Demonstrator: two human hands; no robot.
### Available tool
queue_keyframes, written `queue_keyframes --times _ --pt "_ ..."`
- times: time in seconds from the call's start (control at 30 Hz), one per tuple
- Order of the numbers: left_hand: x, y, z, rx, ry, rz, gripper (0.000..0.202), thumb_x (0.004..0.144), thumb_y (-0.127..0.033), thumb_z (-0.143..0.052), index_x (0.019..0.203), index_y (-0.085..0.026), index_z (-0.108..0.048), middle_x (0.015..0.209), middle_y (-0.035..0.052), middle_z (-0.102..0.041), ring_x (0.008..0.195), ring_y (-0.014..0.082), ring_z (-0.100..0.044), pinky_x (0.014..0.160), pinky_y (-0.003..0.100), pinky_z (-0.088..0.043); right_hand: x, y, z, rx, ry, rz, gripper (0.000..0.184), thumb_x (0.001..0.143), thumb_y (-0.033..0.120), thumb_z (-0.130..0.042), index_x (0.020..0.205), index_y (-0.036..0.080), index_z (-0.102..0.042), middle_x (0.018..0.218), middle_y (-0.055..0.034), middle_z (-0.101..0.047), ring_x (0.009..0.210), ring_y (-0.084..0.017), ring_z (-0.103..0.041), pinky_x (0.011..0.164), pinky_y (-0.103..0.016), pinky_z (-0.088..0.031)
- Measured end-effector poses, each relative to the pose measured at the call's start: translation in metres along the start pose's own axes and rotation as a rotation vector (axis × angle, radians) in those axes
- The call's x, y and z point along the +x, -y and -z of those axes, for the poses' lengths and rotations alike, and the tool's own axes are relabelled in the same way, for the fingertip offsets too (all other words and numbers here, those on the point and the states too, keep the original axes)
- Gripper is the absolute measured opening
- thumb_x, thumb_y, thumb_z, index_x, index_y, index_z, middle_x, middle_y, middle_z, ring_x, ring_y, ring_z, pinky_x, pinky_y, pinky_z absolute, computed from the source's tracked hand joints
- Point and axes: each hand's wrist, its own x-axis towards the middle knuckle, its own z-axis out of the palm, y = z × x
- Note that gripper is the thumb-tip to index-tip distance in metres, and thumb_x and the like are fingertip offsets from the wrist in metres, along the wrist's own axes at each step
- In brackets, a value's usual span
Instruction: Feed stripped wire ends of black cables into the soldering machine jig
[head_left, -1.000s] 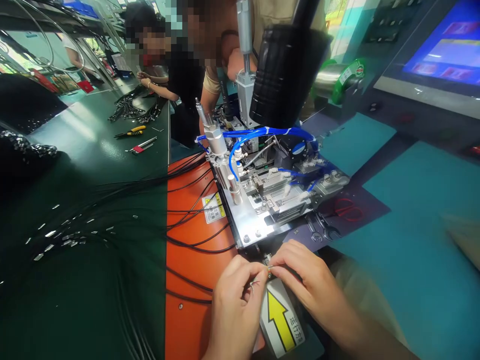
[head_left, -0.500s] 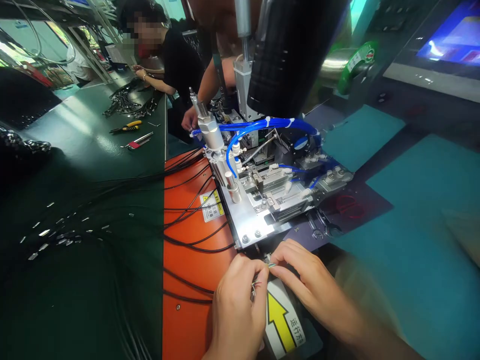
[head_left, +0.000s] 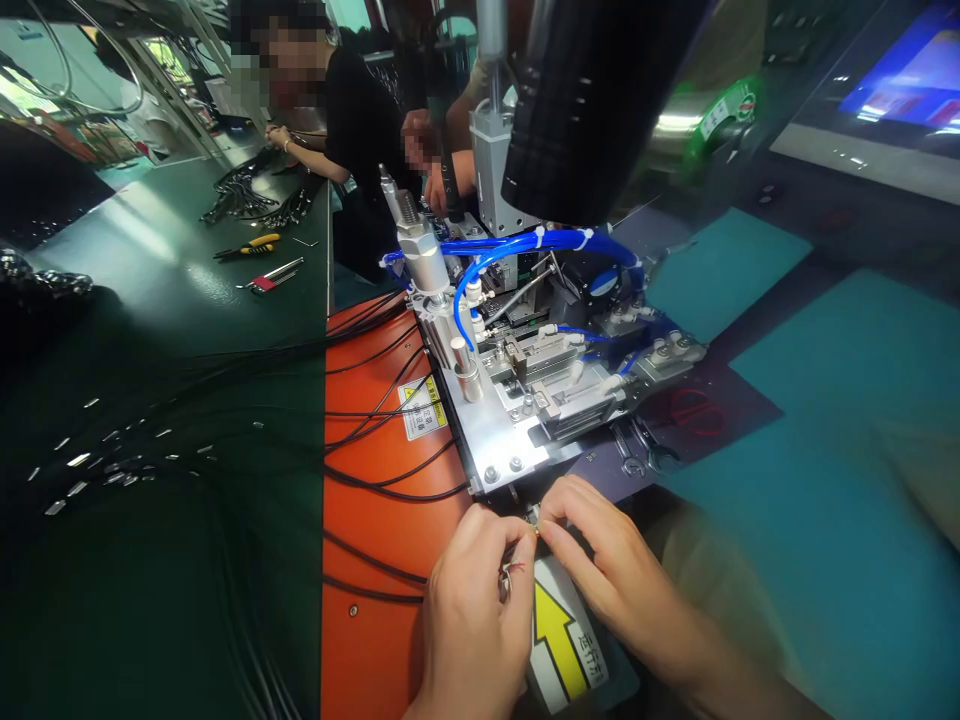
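Note:
My left hand (head_left: 476, 600) is closed in a pinch on thin coloured wires (head_left: 513, 568), whose loose ends stick out between thumb and forefinger. Fingertip to fingertip with it, my right hand (head_left: 611, 555) pinches at the same spot, where a small reddish bit shows. Most of what lies between the fingertips is hidden. Both hands are just in front of the metal plate (head_left: 499, 450) of a pneumatic machine, above a white label with a yellow arrow (head_left: 559, 640).
Black cables (head_left: 382, 490) cross the orange panel (head_left: 367, 650) from the dark green table (head_left: 247, 550). Wrenches (head_left: 634, 455) and red-handled scissors (head_left: 697, 410) lie right of the machine. Pliers (head_left: 251, 247) and hex keys (head_left: 274, 277) lie far left. Co-workers (head_left: 367, 130) sit beyond.
My hands stay almost in place; the bit between my fingertips looked greenish before and reddish now. Behind the machine, a co-worker's hands have shifted. The view has moved slightly.

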Motion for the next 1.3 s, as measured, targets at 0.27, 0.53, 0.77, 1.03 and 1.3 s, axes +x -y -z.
queue_keyframes --times 0.27,0.53,0.77,1.03,1.3 --pt "0.008 0.019 0.016 -0.028 0.072 -0.1 0.016 0.087 -0.018 -0.047 0.094 -0.023 -0.06 0.082 0.0012 -0.058 0.074 0.0139 -0.056 0.064 0.021 -0.043 0.002 -0.025 -0.004 -0.027 -0.142 0.109 0.019 0.09 0.014 -0.028 0.079 0.019 -0.043 0.076 -0.0032 -0.046 0.072 -0.017 -0.045 0.065 -0.031 -0.04" --pt "0.009 0.031 0.022 0.028 0.196 -0.083 0.015 0.088 -0.02 -0.044 0.086 -0.022 -0.059 0.081 0.001 -0.057 0.071 0.013 -0.056 0.059 0.02 -0.043 0.001 -0.052 -0.02 -0.074 -0.209 0.183 0.017 0.089 0.01 -0.031 0.08 0.019 -0.042 0.076 -0.0033 -0.047 0.072 -0.017 -0.046 0.065 -0.031 -0.039" --pt "0.009 0.035 0.024 0.159 0.252 -0.199 0.018 0.09 -0.017 -0.038 0.097 -0.022 -0.055 0.077 0.001 -0.059 0.065 0.0135 -0.057 0.057 0.021 -0.043 0.0 -0.054 -0.022 -0.071 -0.212 0.204 0.016 0.088 0.01 -0.033 0.08 0.019 -0.043 0.076 -0.0035 -0.047 0.072 -0.017 -0.046 0.065 -0.03 -0.04" --pt "0.018 0.033 0.024 0.642 0.256 -0.563 0.048 0.079 0.001 -0.027 0.118 -0.018 -0.049 0.062 -0.0006 -0.053 0.046 0.0154 -0.052 0.039 0.023 -0.033 0.003 -0.035 -0.013 -0.093 -0.088 -0.053 0.018 0.089 0.016 -0.031 0.074 0.019 -0.041 0.07 -0.0016 -0.047 0.066 -0.016 -0.046 0.059 -0.027 -0.037" --pt "0.02 0.032 0.025 0.735 0.304 -0.581 0.056 0.076 0.002 -0.027 0.124 -0.02 -0.046 0.061 -0.0018 -0.051 0.044 0.0137 -0.049 0.038 0.023 -0.027 0.01 -0.03 -0.009 -0.088 -0.018 -0.178 0.019 0.086 0.018 -0.032 0.068 0.02 -0.035 0.064 0.0009 -0.044 0.059 -0.014 -0.043 0.056 -0.025 -0.034"
